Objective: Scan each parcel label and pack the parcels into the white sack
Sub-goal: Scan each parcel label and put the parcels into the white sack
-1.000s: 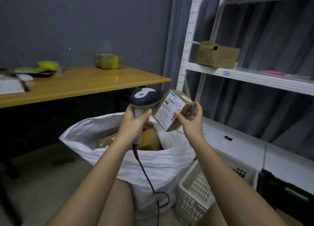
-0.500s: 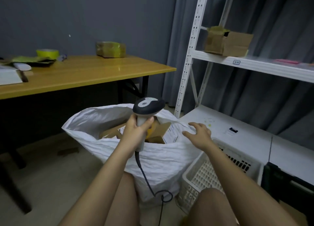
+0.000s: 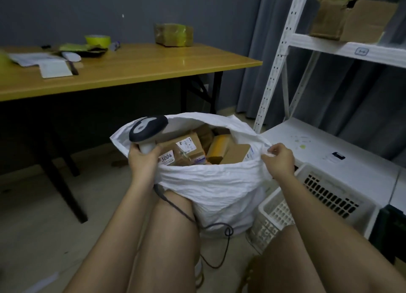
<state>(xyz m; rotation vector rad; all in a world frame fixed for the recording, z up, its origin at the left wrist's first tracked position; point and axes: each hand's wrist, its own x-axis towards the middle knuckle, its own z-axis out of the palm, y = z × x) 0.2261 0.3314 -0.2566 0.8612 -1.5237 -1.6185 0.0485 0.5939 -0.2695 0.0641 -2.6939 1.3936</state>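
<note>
The white sack [image 3: 219, 187] stands open on the floor between my knees, holding several brown cardboard parcels [image 3: 186, 148] with white labels. My left hand [image 3: 144, 160] grips the handle of a dark-headed barcode scanner [image 3: 148, 128] at the sack's left rim; its cable [image 3: 217, 229] trails down past the sack. At the right rim my right hand [image 3: 279, 160] pinches the sack's white edge. One more taped parcel [image 3: 173, 35] sits on the wooden table, and another brown box [image 3: 351, 20] rests on the white shelf.
A wooden table [image 3: 140, 70] with papers and a yellow tape roll [image 3: 97, 40] stands to the left. The white metal rack [image 3: 283, 48] rises on the right. A white plastic basket [image 3: 276, 218] and a white unit [image 3: 325, 152] sit beside the sack.
The labelled parcel that my right hand held up to the scanner has gone into the sack. That hand then moved to the sack's right rim and pinched it. The scanner came down to the left rim.
</note>
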